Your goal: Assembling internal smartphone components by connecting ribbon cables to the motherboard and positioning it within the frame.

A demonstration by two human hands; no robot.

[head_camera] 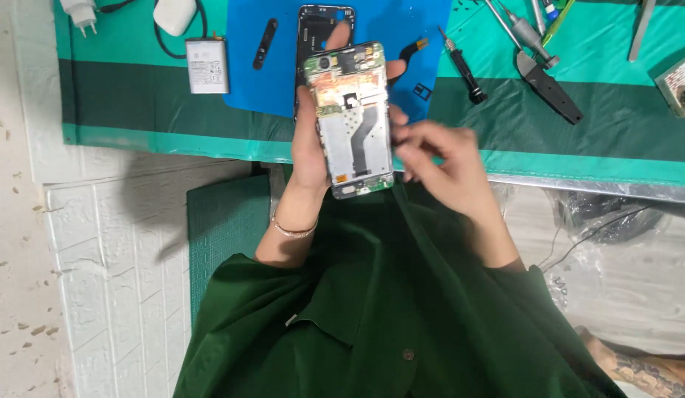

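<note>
steady the opened phone point(353, 121) at frame centre, gripped in left hand point(307, 151) fingers, while right hand point(438, 162) fingers, pinched closed at its right edge, work gently.

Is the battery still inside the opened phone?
No, the battery lies on the green mat to the left, while the left hand holds the opened phone with its bay empty.

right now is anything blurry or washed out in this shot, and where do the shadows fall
In the head view, the right hand is smeared by motion blur, its fingers soft-edged; the opened phone held in the left hand stays sharp. Light is even, with no strong glare on the green mat. A soft shadow falls on the white panel left of the arm.
</note>
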